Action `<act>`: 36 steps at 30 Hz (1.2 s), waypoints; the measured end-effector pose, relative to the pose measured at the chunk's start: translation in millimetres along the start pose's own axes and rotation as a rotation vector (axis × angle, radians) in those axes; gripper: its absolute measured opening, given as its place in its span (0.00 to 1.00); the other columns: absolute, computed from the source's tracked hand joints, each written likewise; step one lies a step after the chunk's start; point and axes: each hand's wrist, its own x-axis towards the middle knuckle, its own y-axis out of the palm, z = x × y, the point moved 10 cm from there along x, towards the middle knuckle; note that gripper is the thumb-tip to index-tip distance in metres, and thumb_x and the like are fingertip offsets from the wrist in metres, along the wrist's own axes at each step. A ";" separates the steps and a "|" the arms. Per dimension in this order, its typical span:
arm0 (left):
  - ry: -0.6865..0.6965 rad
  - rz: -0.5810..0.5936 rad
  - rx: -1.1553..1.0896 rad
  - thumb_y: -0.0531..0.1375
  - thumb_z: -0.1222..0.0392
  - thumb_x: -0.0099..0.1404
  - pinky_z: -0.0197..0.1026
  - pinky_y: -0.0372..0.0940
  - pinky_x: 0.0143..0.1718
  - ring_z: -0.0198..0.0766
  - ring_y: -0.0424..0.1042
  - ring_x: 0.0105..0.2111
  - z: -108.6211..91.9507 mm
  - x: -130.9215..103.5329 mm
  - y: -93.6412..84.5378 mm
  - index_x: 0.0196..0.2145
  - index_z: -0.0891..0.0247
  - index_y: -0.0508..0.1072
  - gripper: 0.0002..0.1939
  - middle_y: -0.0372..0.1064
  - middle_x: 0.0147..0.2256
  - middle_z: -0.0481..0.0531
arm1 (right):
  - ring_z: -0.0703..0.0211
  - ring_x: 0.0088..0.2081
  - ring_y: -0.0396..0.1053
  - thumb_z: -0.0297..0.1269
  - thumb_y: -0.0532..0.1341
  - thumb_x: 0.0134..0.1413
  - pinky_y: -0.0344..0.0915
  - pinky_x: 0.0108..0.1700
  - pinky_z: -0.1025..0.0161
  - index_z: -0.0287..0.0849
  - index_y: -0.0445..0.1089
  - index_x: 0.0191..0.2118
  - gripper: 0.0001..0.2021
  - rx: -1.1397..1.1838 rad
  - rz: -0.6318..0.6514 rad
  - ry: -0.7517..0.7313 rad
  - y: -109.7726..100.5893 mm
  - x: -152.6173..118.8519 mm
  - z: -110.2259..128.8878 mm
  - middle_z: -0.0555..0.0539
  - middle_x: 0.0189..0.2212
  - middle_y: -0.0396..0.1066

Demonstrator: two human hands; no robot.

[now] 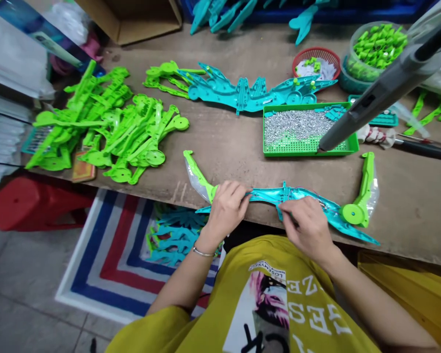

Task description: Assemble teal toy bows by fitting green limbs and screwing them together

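A turquoise plastic toy bow half (266, 195) lies at the table's front edge, its inner side facing up. Thin wires run along it. A lime green limb is joined at either end, the right one (365, 191) with a round disc and clear plastic piece. My left hand (230, 206) is closed over the bow's left part, fingertips pressed at its inner edge and hiding some of it. My right hand (308, 223) pinches at the short handle stub near the middle; anything small between its fingertips is hidden.
Behind the bow stands a green tray (310, 154) of small screws, with a grey power screwdriver (367, 98) hanging over it. Another turquoise bow shell (250, 100) lies further back. Green limbs (132, 132) are piled left. A red basket (316, 54) and tub of green parts (380, 49) stand back right.
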 end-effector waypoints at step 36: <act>-0.077 -0.164 -0.076 0.47 0.72 0.69 0.50 0.65 0.48 0.46 0.70 0.44 16.3 -29.7 -16.6 0.57 0.65 0.66 0.21 0.75 0.41 0.58 | 0.52 0.36 0.67 0.32 0.59 0.62 0.56 0.39 0.55 0.43 0.73 0.35 0.05 -0.025 0.133 0.160 64.6 36.7 -15.5 0.46 0.33 0.77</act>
